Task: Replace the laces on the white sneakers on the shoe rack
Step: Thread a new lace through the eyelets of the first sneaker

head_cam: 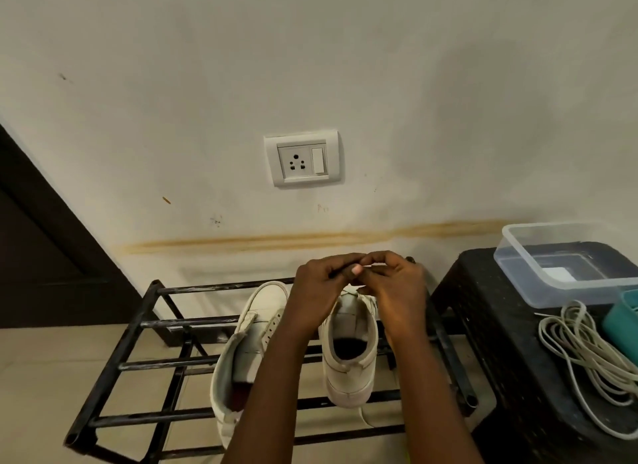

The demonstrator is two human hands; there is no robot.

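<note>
Two white sneakers stand on the black metal shoe rack (145,323), toes toward the wall. The left sneaker (241,353) shows bare eyelets with no lace. Over the front of the right sneaker (348,360) my left hand (319,291) and my right hand (397,285) meet, fingers curled and fingertips pinched together on a thin white lace that the fingers mostly hide. A short piece of white lace (366,418) hangs below the right sneaker's heel.
A black plastic stool (511,360) stands right of the rack. On it lie a bundle of off-white laces (583,353), a clear plastic box (518,256) and a teal object (621,322). A wall socket (302,158) is above; a dark door (41,256) is at left.
</note>
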